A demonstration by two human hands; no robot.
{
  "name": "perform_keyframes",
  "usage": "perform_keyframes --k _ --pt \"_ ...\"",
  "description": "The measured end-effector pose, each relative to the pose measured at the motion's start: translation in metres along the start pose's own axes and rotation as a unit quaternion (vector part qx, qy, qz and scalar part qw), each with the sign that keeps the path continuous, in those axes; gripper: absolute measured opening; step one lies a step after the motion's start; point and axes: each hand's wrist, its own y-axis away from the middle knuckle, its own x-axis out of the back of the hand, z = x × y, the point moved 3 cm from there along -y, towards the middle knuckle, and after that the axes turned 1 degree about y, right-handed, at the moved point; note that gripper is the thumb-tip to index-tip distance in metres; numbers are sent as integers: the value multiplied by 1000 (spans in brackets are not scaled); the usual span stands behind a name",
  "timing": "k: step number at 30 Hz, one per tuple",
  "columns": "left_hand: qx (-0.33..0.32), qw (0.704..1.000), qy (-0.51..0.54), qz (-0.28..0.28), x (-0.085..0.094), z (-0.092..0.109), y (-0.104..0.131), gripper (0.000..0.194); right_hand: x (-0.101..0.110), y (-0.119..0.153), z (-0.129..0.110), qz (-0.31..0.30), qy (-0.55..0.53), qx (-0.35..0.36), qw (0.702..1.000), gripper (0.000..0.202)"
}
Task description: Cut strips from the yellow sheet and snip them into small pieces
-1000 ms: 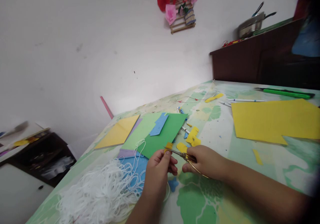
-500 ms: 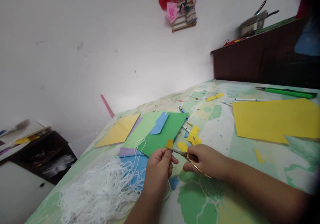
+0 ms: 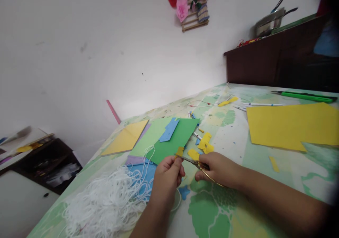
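My left hand (image 3: pixel 169 170) is closed, pinching a small piece of yellow paper (image 3: pixel 180 151) between thumb and fingers. In my right hand (image 3: pixel 219 169) are gold-handled scissors (image 3: pixel 194 162), their blades reaching left to the yellow piece at my left fingertips. Yellow paper scraps (image 3: pixel 206 143) lie just beyond the scissors. A blue flower-shaped cutout (image 3: pixel 184 192) rests on the tablecloth between my wrists. Left of my left hand is a tangled heap of white string (image 3: pixel 103 204), partly over a blue sheet (image 3: pixel 147 176).
Green sheets (image 3: pixel 169 151) with a blue paper piece (image 3: pixel 169 130) on top lie ahead. A yellow card (image 3: pixel 125 139) is at left, a large yellow sheet (image 3: pixel 286 126) at right. Behind that sheet lies a green cutter knife (image 3: pixel 304 96). A dark cabinet (image 3: pixel 265 64) stands beyond the table.
The fingers of my left hand have curled in closer around the yellow piece. The scissors remain at it, with little other movement.
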Motion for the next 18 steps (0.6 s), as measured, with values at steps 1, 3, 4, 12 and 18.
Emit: perform_keyframes --k 1,3,4,12,18 --pt "-2 1000 3 -1 0 0 0 21 0 0 0 -1 1 1 1000 39" --pt "-6 1000 7 -6 0 -1 -1 20 0 0 0 2 5 3 1000 39" --pt "-6 1000 8 -8 1 -1 -1 20 1 0 -1 5 5 4 1000 39" --pt "-2 1000 12 -18 2 -6 -4 20 -1 -1 0 7 7 4 1000 39" --pt "-1 1000 2 -22 0 -6 -3 21 1 0 -1 11 4 5 1000 39"
